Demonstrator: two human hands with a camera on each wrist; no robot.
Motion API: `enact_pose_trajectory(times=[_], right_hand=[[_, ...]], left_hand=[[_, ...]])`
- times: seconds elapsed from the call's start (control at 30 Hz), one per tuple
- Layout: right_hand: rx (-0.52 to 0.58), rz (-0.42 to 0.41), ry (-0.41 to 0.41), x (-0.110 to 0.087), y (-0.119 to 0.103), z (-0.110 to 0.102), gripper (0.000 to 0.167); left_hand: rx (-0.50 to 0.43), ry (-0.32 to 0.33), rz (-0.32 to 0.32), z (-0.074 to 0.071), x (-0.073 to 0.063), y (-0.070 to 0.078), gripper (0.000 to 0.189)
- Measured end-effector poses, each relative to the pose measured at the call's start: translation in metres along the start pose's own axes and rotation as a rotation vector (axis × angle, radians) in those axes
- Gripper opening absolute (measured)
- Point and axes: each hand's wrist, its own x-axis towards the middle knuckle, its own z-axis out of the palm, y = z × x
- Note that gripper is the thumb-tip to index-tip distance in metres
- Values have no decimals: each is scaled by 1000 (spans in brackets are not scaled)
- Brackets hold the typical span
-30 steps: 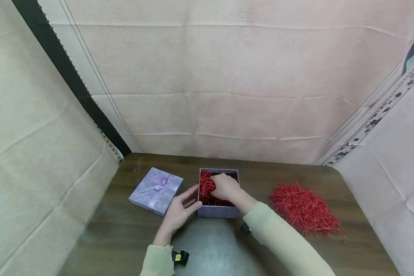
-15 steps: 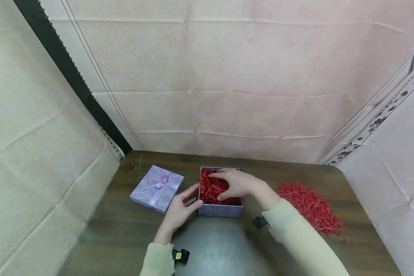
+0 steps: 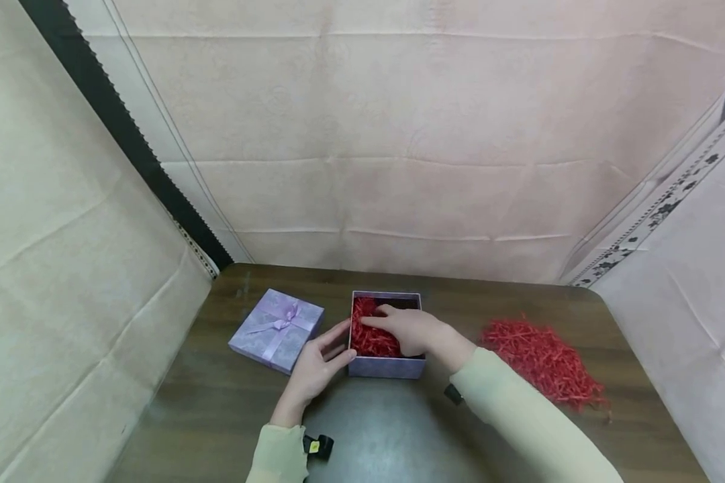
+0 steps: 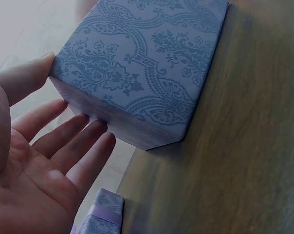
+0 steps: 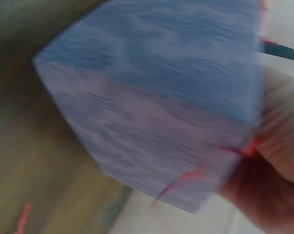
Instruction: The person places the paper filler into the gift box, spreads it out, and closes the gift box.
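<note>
In the head view, a lavender gift box (image 3: 387,367) stands uncovered, with red shredded paper (image 3: 371,339) mostly in its left part. My left hand (image 3: 311,369) rests against the box's left side with extended fingers. The left wrist view shows the thumb at the corner of the patterned box (image 4: 137,63) and the fingertips along its side. My right hand (image 3: 413,330) reaches into the box over the right wall, its fingers extended onto the paper. In the blurred right wrist view, the box wall (image 5: 147,107) hides those fingertips, and red strands cling near the hand (image 5: 283,141).
The box's lavender lid (image 3: 276,330), with a ribbon bow, lies left of the box. A loose heap of red shredded paper (image 3: 540,362) lies on the wooden table (image 3: 217,416) at the right. Pale cloth (image 3: 411,134) hangs behind the table.
My right hand rose from the paper, moved right with its fingers spread, then dipped back in. The paper spread rightward, then shifted back left, baring the far right corner. My left hand stays put.
</note>
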Motion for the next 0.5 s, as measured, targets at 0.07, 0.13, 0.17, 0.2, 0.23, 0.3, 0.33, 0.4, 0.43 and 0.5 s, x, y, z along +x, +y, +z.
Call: enact_pose_trajectory(times=[0.07, 0.13, 0.17, 0.2, 0.23, 0.3, 0.33, 0.4, 0.43, 0.5], right_hand=[[-25, -19, 37, 8, 2, 9, 83], [-33, -35, 70, 15, 4, 14, 77], [-32, -40, 84, 18, 5, 16, 75], [-26, -42, 95, 20, 6, 18, 73], [-23, -44, 102, 22, 6, 18, 73], [-2, -45, 103, 23, 7, 17, 73], [9, -46, 99, 23, 8, 15, 73], [39, -51, 87, 20, 9, 8, 74], [60, -55, 79, 18, 10, 4, 76], [105, -59, 69, 10, 11, -5, 79]], left_hand=[[7, 1, -3, 0, 1, -1, 63], [7, 2, -4, 1, 1, -1, 63], [8, 1, -3, 1, 1, -2, 63], [7, 1, -4, 2, 1, -2, 63], [6, 1, -5, 2, 1, -3, 63], [3, -1, -3, 2, 1, -3, 63], [2, -1, -3, 1, 1, -3, 63], [1, 1, -2, 1, 1, -2, 63], [0, 3, -1, 0, 1, -1, 63], [1, 7, -1, 0, 0, 0, 63]])
